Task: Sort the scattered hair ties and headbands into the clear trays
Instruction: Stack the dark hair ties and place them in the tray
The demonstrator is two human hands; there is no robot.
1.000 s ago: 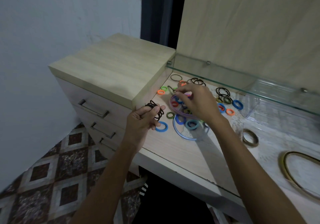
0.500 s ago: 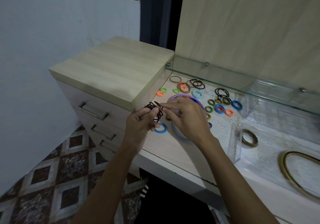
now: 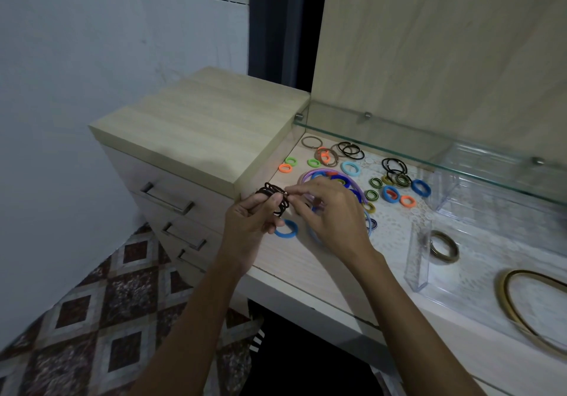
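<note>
My left hand (image 3: 250, 221) holds a bunch of thin dark hair ties (image 3: 274, 198) looped over its fingers, above the desk's left end. My right hand (image 3: 333, 214) pinches one thin tie against that bunch. Under my right hand lie a purple headband (image 3: 325, 172) and a light blue headband, partly hidden. A blue tie (image 3: 287, 229) lies just below my left fingers. Several coloured and black ties (image 3: 395, 167) are scattered behind. A clear tray (image 3: 420, 260) at the right holds a brownish headband (image 3: 443, 247) and a large olive headband (image 3: 527, 303).
A raised drawer unit (image 3: 199, 129) with metal handles stands to the left of the desk. A glass shelf (image 3: 429, 147) overhangs the back of the desk, above a second clear tray (image 3: 445, 193). Patterned floor tiles (image 3: 92, 319) lie below left.
My right hand left the pile of ties and came leftward with a thin tie to my left hand's bunch, where it now pinches it. The view shifted slightly.
</note>
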